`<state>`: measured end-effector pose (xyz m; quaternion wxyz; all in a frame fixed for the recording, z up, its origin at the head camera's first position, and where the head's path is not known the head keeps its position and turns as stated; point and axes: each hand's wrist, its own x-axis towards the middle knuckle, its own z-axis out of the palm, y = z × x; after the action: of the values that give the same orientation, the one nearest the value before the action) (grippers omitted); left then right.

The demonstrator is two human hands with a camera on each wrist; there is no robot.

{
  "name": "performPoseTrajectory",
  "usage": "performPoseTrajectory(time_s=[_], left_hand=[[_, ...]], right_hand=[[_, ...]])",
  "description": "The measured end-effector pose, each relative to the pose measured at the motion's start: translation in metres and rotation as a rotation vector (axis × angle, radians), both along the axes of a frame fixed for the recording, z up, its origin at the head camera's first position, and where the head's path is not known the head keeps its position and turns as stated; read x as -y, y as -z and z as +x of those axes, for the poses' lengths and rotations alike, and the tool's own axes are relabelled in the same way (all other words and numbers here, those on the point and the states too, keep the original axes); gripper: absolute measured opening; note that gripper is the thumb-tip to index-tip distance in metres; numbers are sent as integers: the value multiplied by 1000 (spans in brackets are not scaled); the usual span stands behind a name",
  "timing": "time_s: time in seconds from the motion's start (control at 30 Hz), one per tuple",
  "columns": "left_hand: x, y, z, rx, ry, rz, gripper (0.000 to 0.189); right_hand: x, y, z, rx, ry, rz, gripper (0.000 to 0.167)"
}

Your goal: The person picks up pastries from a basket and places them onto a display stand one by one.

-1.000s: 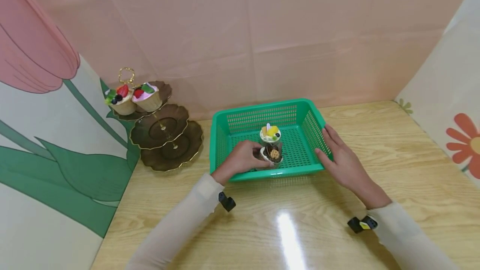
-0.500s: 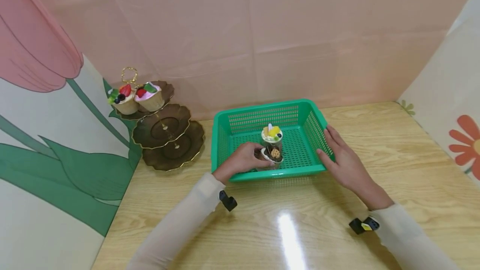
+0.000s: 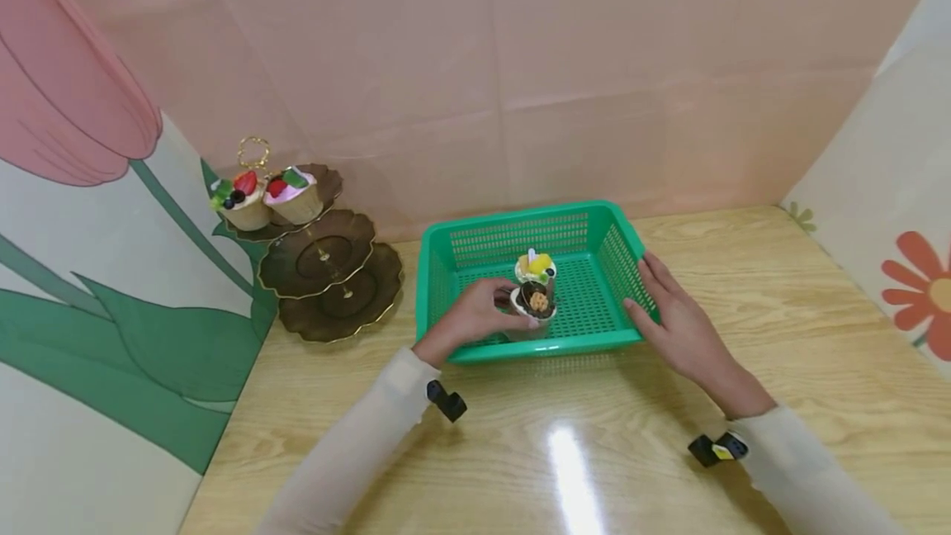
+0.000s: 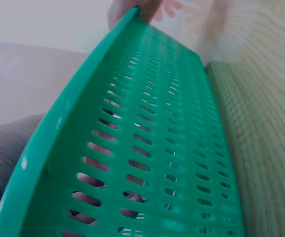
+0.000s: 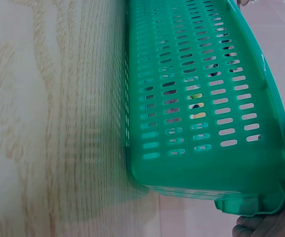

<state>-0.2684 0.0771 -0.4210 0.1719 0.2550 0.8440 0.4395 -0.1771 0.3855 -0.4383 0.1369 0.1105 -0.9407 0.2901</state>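
Note:
In the head view my left hand (image 3: 475, 316) reaches over the near rim of a green plastic basket (image 3: 553, 346) and grips a small clear dessert cup (image 3: 537, 301) topped with chocolate, white cream and a nut-like piece. Just behind it in the basket stands a second dessert cup (image 3: 535, 267) with yellow fruit and a dark berry on cream. My right hand (image 3: 679, 333) holds the basket's right rim, thumb inside and fingers outside. The slotted basket wall (image 4: 142, 128) hides most of the left hand in the left wrist view.
A three-tier brown stand (image 3: 319, 253) with gold edges is at the left. Two fruit-topped cupcakes, one cream (image 3: 245, 201) and one pink (image 3: 295, 195), sit on its top plate. A pink backdrop (image 3: 505, 81) rises behind the wooden table (image 3: 461, 469).
The chocolate-topped cup has shifted slightly up and to the left in my left hand, and now overlaps more of the fruit cup. My right hand stays on the basket rim.

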Motion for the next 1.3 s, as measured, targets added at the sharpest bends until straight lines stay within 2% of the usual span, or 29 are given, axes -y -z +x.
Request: performPoseTrajectory(time_s=[0.3, 0.43, 0.63, 0.8, 0.97, 1.2, 1.3], left_hand=[[17, -9, -5, -44, -91, 126, 58], [27, -17, -5, -75, -135, 175, 56], [41, -26, -3, -92, -214, 255, 62], [52, -32, 0, -108, -278, 294, 66], [65, -37, 2, -156, -333, 297, 67], [83, -39, 3, -194, -384, 324, 66], [91, -38, 4, -195, -413, 363, 63]], right_hand=[[0, 0, 0, 10, 8, 6, 71], [1, -2, 1, 15, 14, 8, 71], [1, -2, 1, 9, 9, 2, 71], [1, 0, 0, 0, 7, 8, 71], [1, 1, -1, -3, 9, 14, 70], [0, 1, 0, -1, 10, 13, 70], [0, 1, 0, 1, 11, 16, 71]])
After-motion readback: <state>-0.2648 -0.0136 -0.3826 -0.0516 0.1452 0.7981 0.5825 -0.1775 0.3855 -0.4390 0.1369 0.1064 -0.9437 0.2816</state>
